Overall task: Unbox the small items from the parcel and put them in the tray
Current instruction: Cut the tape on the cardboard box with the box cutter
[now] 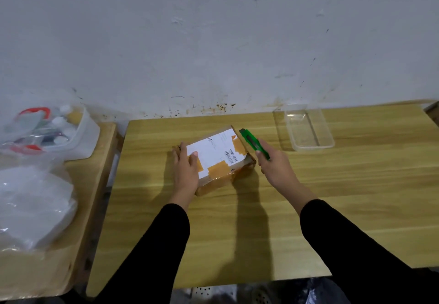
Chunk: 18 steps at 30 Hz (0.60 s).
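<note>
At 9 o'clock of the parcel (213, 159), left hand (186, 169) lies spread flat, pinning it mid-table. Right hand (275, 166) is fisted round the green cutter (253, 143) at 3 o'clock — I judge a slip toward those fingers likely. Tray (308, 128) sits at 2 o'clock, still without items.

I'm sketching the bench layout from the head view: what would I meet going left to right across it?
Bagged white bin of bottles → left hand → taped parcel → green box cutter in the right hand → clear tray.
</note>
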Available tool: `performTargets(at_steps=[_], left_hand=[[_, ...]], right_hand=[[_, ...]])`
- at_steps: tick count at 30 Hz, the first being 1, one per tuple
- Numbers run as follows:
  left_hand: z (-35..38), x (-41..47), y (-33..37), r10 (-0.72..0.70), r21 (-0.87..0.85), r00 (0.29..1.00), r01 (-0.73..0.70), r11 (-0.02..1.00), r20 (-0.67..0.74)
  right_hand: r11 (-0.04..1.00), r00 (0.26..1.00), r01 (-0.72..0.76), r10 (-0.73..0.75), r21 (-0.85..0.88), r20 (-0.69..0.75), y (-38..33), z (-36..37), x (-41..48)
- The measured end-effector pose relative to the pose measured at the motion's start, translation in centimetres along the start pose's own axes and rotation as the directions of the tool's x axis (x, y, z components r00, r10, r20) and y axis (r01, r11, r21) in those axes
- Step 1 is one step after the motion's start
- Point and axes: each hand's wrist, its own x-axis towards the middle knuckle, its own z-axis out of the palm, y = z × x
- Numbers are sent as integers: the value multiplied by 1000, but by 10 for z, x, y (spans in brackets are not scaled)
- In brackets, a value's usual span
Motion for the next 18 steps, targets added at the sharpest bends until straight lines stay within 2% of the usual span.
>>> performTargets(at_steps=[7,11,18], left_hand=[[17,2,-1,-64,-129,996,55,990,-68],[18,2,-4,-42,-99,997,35,995,-70],[19,2,-2,-51,-55,992,45,997,-112]], right_hand=[[993,996,74,-78,-90,-41,-12,0,5],[988,996,79,-83,-136,-28,-12,1,9],[954,995,79,-58,-291,78,-21,-6,23]])
